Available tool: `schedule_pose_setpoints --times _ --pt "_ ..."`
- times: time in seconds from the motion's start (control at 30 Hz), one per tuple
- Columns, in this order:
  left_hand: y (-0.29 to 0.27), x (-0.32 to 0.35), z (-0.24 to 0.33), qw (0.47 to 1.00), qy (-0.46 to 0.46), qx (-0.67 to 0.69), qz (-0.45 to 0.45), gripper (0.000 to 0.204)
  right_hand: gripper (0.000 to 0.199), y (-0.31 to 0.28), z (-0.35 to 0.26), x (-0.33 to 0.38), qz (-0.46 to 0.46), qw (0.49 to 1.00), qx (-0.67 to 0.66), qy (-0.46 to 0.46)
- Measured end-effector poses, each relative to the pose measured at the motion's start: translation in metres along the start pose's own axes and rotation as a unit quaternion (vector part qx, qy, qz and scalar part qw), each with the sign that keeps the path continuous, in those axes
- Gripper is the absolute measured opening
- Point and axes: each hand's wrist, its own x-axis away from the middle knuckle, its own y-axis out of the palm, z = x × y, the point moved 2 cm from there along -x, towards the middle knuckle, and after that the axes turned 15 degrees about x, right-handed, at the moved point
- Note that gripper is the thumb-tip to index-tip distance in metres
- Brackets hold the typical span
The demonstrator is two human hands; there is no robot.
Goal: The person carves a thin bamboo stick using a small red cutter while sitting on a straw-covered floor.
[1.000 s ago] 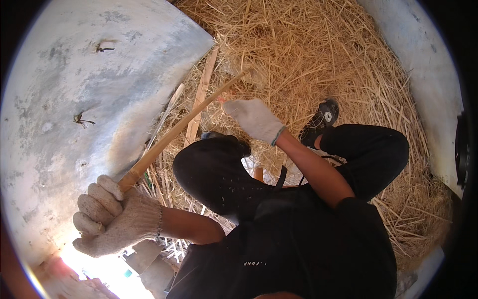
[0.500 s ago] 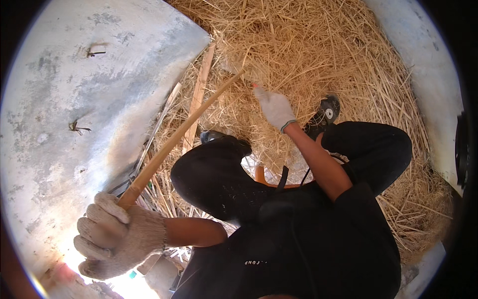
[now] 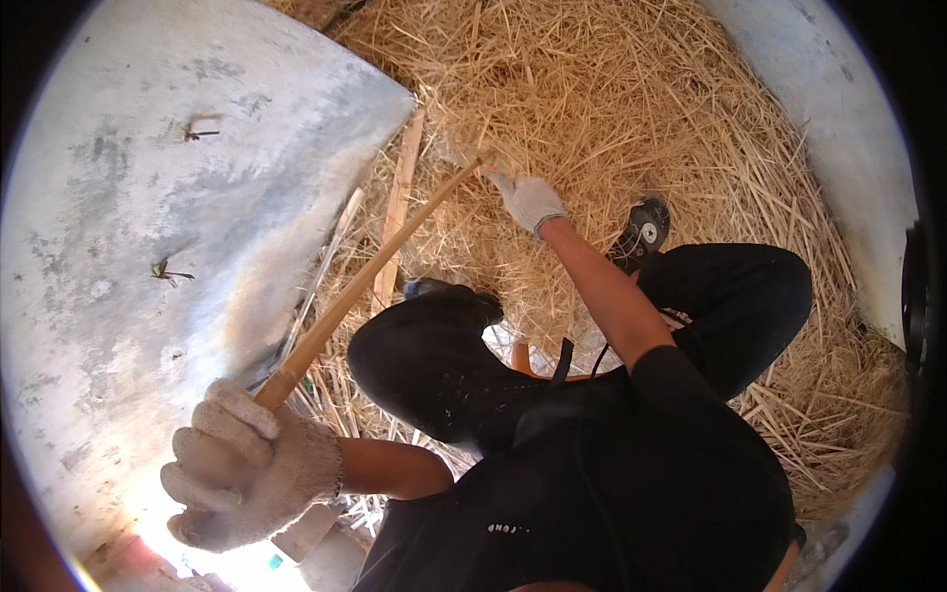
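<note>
Two gloved hands in view, both ours. Far left we see a pale concrete wall (image 3: 148,227), stained grey, with a couple of small rusty hooks stuck in it. Low left, our left hand (image 3: 247,469) in a white knit glove is clenched around the near end of a long wooden handle (image 3: 365,291). That handle runs diagonally up and right, from the left fist across the wall's edge and out over the straw. Just beside it, a flat wooden slat (image 3: 400,212) lies in the straw along the wall's corner, tilted nearly upright in the picture. Centre, our bent knee in black trousers (image 3: 424,365) sits below the handle. Up past it, our right hand (image 3: 528,200), also in a white knit glove, reaches out to the far end of the handle; it touches the tip there, but we cannot tell whether the fingers close on it or on straw. Straw (image 3: 631,109) fills the whole upper middle and right. A dark sneaker (image 3: 641,232) pokes out of it near our right forearm. Far right, another pale wall (image 3: 848,168) curves down.
</note>
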Motion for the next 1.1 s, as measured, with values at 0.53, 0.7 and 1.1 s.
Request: schedule_pose_setpoints --times 0.53,0.7,1.1 --pt "-0.021 -0.004 0.01 0.993 -0.05 0.06 -0.088 0.059 0.081 -0.024 0.003 -0.006 -0.234 0.965 -0.031 0.11" --pt "-0.01 0.004 0.018 0.992 -0.077 0.084 -0.06 0.06 0.096 -0.062 -0.043 0.063 -0.157 0.987 -0.037 0.007" --pt "0.004 0.02 0.021 0.996 -0.034 0.079 0.038 0.05 0.059 -0.056 -0.061 0.128 -0.044 0.99 0.039 -0.131"
